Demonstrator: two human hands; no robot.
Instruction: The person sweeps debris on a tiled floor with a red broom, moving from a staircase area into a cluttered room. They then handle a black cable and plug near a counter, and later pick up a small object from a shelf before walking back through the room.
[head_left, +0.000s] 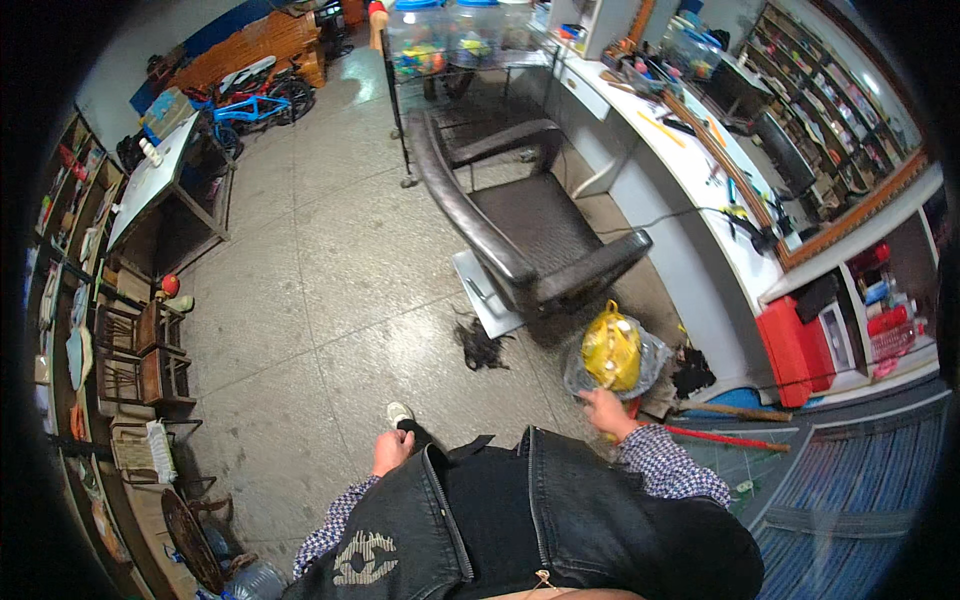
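Note:
My right hand (606, 411) reaches to the near edge of a grey plastic bag (654, 367), fingertips at its rim; whether they pinch it is unclear. A knotted yellow plastic bag (611, 349) sits on the grey one. Close to my body, my left hand (393, 451) has its fingers curled, with nothing visible in it. Dark hair clippings (480, 345) lie on the floor beside the metal footrest (487, 296) of a black salon chair (536, 210). More dark hair (694, 373) lies right of the bags, near a wooden handle (739, 411) and a red handle (727, 438).
A white counter (675, 169) with a framed mirror (825, 112) runs along the right. Glass doors or panels (855, 480) stand at the lower right. Wooden chairs (161, 375) and shelves (52, 300) line the left. A blue bicycle (251, 109) stands farther back.

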